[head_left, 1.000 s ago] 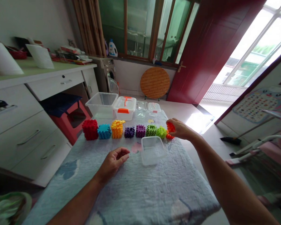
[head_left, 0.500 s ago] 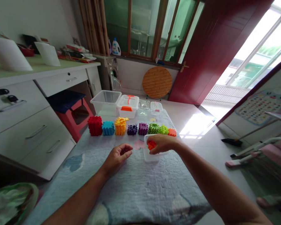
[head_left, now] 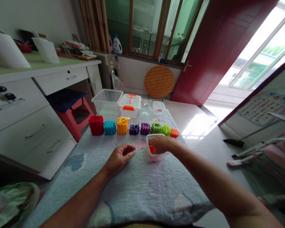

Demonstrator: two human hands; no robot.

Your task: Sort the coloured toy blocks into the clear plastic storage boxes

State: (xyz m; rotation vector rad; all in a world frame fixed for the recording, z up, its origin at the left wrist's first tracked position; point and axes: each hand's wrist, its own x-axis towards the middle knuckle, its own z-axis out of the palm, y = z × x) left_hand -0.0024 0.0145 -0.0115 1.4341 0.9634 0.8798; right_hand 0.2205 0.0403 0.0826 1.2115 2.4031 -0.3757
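Clear glossy plastic tub (head_left: 152, 156), knobbly plastic cubes (head_left: 96, 124) — soft, matt quilted cloth (head_left: 137, 183)

Red block (head_left: 151, 148) mostly hidden under right hand (head_left: 161, 144); forearms (head_left: 85, 202) cut off below.

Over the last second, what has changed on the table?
The right hand took an orange-red plastic block from the row's right end and brought it down into the small clear plastic tub. The left hand stayed curled on the pale quilt; the other coloured blocks kept their line.
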